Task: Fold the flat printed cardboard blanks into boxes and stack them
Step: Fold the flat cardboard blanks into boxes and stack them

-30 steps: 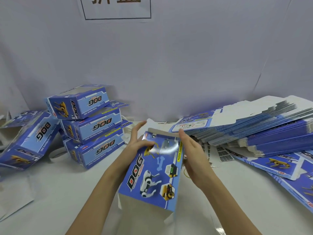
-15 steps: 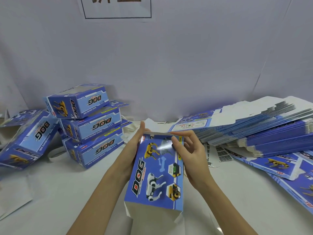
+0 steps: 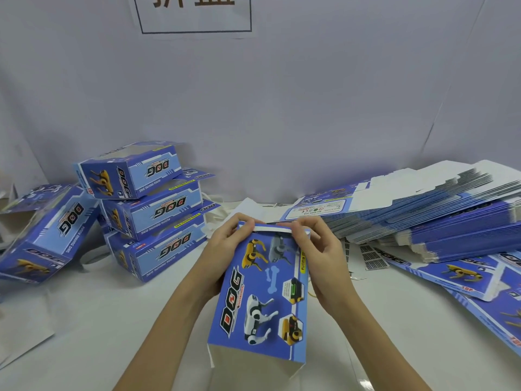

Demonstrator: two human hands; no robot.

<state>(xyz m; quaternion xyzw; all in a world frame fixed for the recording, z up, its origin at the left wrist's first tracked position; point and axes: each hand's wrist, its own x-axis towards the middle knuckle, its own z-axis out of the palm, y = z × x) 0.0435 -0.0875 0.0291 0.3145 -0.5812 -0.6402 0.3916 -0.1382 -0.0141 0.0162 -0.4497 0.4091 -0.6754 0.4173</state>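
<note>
box (image 3: 262,300) far flap (edge hidden) pinched by both hands' fingers (image 3: 303,225).

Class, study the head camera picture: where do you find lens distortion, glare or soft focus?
Head view: wide-angle bending bows the flat blanks at the right edge; light is even, with soft shadows under the stacked boxes; a faint sheen crosses the held box near the hands; small print stays unreadable.

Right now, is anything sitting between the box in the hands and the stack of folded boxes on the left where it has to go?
Nothing visible blocks it. Between the held box and the stack of folded boxes there is only bare white table. The tipped box lies beyond the stack, out of the path.
</note>
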